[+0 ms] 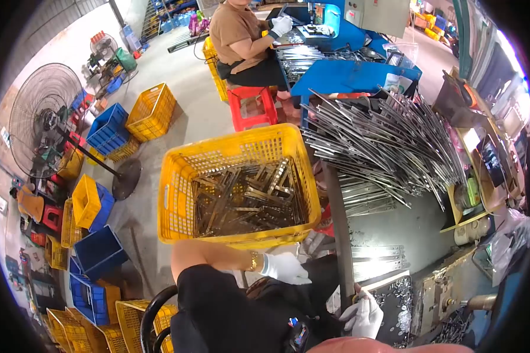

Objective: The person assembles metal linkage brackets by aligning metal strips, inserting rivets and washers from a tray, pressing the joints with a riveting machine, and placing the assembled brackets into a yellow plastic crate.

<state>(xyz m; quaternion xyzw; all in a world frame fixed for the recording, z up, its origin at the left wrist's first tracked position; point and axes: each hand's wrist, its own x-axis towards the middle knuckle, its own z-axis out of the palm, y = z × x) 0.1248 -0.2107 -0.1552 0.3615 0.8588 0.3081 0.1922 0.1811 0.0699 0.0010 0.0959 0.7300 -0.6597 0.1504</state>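
My left hand (285, 269), in a white glove, lies over my dark-clothed lap. Its fingers point right, stretched out and close together, and no object shows in it. Just beyond it stands a yellow plastic crate (235, 240) holding many thin metal strips (247, 194). At the table's metal edge (343, 247) is my gloved right hand (365, 316), its fingers curled and thumb side close together. Whatever lies between those fingertips is too small to make out. Small shiny parts (399, 306) are spread on the surface beside this hand.
A big pile of long metal strips (388, 144) covers the table's far part; flat strips (380, 259) lie nearer. A co-worker (244, 44) sits at a blue machine bench (359, 73). To the left are a standing fan (47, 120) and stacked crates (100, 253).
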